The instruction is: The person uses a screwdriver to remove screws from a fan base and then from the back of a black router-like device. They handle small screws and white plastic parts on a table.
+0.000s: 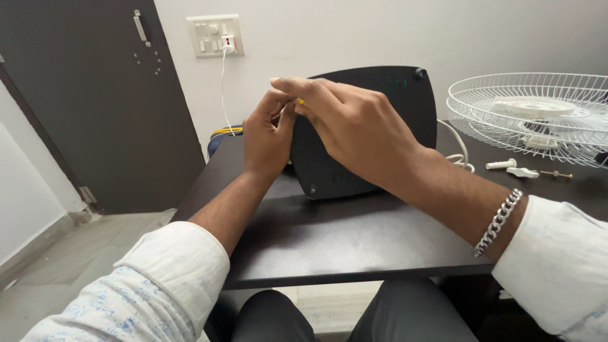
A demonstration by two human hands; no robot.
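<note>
The left hand (266,136) and the right hand (345,126) meet above the far middle of the dark desk (354,237). The fingertips of both hands pinch a small yellow part (301,101), of which only a sliver shows between the fingers; its shape cannot be told. Both hands are therefore closed in a fine pinch, not a full fist.

Directly behind the hands, a black fan base (370,136) stands tilted on the desk, its flat underside facing the camera. It appears rigid and moderately heavy; it is best held by its rim with a full grip.

The yellow part appears light and very small, hence easy to drop. A fingertip grip close to its body is suitable.

To the right, a white wire fan guard (532,114) lies flat. It is likely light, but its thin wires can bend; hold it at the outer ring. Near it lie a white plastic knob (501,164) and a brass-coloured screw (556,174), well apart from the hands. A white cable (223,88) hangs from the wall socket panel (215,35).
</note>
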